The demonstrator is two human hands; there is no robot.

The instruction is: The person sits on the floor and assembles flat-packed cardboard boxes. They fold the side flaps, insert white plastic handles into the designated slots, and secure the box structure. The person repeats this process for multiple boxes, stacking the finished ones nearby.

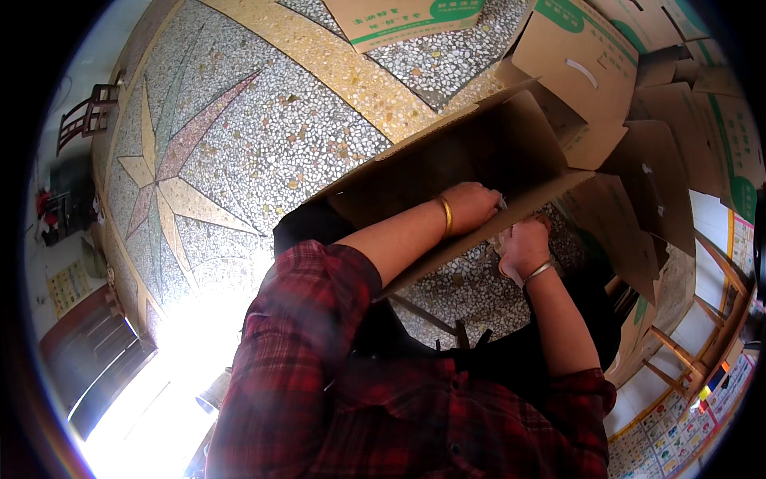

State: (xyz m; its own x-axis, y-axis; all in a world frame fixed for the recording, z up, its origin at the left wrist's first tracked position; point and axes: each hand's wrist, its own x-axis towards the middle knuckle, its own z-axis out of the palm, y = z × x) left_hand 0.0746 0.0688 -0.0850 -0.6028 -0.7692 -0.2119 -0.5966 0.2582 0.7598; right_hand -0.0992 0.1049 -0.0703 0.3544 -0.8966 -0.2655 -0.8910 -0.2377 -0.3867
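The left hand (472, 203) gripped the lower edge of the brown corrugated cardboard box (471, 160), which lay tilted on its side, long axis running up-right. The right hand (524, 246) sat just below, clenched at that edge; what it held was unclear

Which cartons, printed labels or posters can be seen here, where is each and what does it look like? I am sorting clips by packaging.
Open brown carton: centre, both hands at its lower edge, plain cardboard.
Flat carton: top centre on the terrazzo floor, tan with green print.
Stacked flattened cartons: upper right, brown with green patches.
Colourful chart: lower right, white grid of small pictures.
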